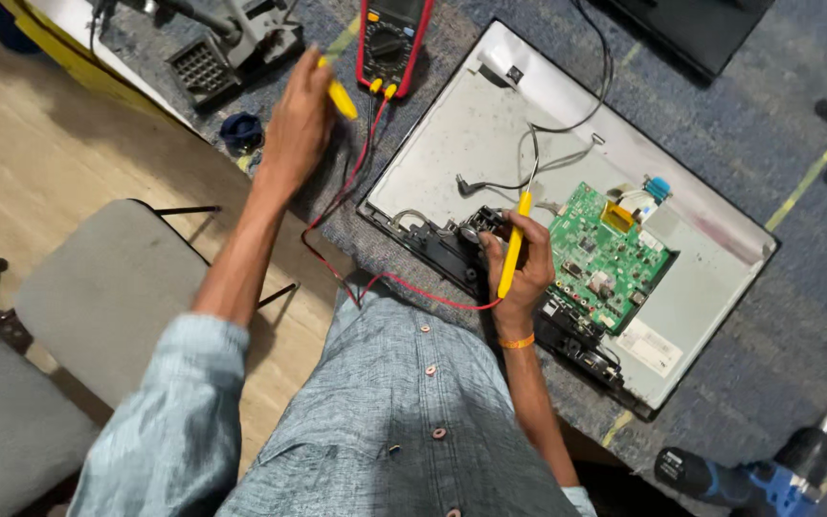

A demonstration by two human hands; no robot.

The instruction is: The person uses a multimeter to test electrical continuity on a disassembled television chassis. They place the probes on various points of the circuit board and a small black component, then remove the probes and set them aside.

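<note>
My right hand [521,271] grips a yellow test probe [513,247], held upright over the black part at the left of the green circuit board [605,258]. The board sits in the opened back of a flat monitor panel [476,134] lying on the table. A red lead [413,290] runs from this probe toward the meter. My left hand [297,124] is raised near a red and black multimeter [390,43] and holds a second yellow probe [340,96]. That probe's tip is blurred.
A black fan-like tool [205,65] and a small dark blue cap [240,129] lie at the table's left edge. A blue and black power drill [748,477] rests at the lower right. Two grey chair seats [112,287] stand at the left over a wooden floor.
</note>
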